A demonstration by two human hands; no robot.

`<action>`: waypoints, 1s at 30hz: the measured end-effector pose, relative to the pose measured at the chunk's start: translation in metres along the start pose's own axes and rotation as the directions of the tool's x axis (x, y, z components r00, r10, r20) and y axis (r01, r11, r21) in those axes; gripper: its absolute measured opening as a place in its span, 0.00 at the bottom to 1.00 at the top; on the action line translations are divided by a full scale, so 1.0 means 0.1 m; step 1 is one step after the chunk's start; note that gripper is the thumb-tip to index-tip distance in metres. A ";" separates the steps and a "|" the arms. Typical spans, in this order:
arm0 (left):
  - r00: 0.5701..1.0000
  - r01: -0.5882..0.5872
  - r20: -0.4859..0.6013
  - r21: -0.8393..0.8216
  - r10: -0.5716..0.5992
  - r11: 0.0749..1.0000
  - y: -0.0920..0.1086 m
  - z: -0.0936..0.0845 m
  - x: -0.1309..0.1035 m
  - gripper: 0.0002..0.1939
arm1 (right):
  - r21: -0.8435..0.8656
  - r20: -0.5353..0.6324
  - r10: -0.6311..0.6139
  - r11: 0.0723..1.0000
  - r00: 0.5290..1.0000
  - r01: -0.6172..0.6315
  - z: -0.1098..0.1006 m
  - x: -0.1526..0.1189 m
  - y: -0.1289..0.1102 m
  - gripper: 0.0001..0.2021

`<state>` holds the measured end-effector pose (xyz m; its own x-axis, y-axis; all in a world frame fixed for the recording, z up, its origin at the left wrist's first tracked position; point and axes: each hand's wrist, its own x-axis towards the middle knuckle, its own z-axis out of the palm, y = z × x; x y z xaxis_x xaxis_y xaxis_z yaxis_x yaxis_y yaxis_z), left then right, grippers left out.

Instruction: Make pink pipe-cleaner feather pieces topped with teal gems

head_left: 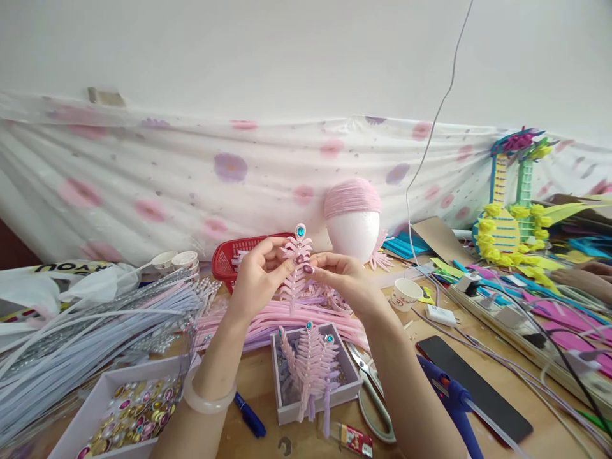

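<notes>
Between both hands is a pink feather-shaped craft piece (292, 288) with a teal gem at its top, held upright above the table. My left hand (261, 271) pinches it from the left side. From the right, the thumb and forefinger of my right hand (347, 277) close on its edge near the middle. Below the hands, a white box (291, 413) holds more pink feather pieces (310, 363) with teal gems, and purple strips. Bundles of pink pipe cleaners (268, 319) lie behind the box. Scissors (370, 389) rest by its right side.
A white foam head (354, 234) wrapped in pink yarn stands behind, near a red basket (222, 264). At left are a gem box (102, 398) and silver pipe cleaners (143, 325). A glue gun (447, 389), phone (473, 382), and power strip (530, 344) lie right. Another person's hand (586, 277) shows far right.
</notes>
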<state>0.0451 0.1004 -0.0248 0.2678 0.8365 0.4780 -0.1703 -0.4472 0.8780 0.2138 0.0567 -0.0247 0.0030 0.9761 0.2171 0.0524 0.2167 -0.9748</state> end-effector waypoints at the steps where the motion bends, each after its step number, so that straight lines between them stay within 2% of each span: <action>1: 1.000 -0.002 -0.006 -0.005 0.002 1.000 -0.01 0.00 0.00 0.17 | 0.006 0.010 0.001 1.000 1.000 -0.001 -0.01 0.00 0.01 0.11; 5: 0.999 -0.029 -0.020 0.000 0.029 1.000 -0.08 0.00 0.03 0.17 | 0.002 0.069 0.023 1.000 0.997 -0.023 -0.04 0.03 0.05 0.10; 10: 0.999 -0.049 -0.008 0.006 0.049 0.999 -0.10 0.03 0.04 0.16 | 0.037 0.073 0.075 0.996 0.995 -0.077 -0.06 0.07 0.07 0.09; 13: 0.997 0.013 0.079 0.008 -0.014 1.000 -0.07 0.02 0.03 0.19 | 0.127 0.061 0.060 0.990 0.996 -0.067 -0.05 0.08 0.07 0.08; 16: 0.979 0.095 0.178 0.032 -0.099 0.995 -0.02 0.00 0.02 0.18 | 0.168 0.042 0.051 0.984 0.998 -0.057 -0.05 0.08 0.06 0.07; 19: 0.976 0.110 0.192 -0.054 -0.098 0.992 0.02 0.00 0.01 0.16 | 0.195 0.058 0.058 0.979 0.997 -0.068 -0.05 0.08 0.04 0.07; 25: 0.962 0.207 0.218 -0.184 -0.166 0.961 0.07 0.05 -0.01 0.14 | 0.300 0.233 0.079 0.942 0.969 -0.149 -0.04 0.06 -0.04 0.03; 30: 0.950 0.227 0.256 -0.170 -0.180 0.959 0.10 0.06 -0.03 0.12 | 0.243 0.278 0.029 0.965 0.960 -0.099 -0.10 0.01 -0.06 0.01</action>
<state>0.0488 0.0916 -0.0176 0.5279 0.7938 0.3021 -0.2637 -0.1849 0.9467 0.2231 0.0561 -0.0183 -0.2729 0.9476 0.1662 -0.1919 0.1156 -0.9746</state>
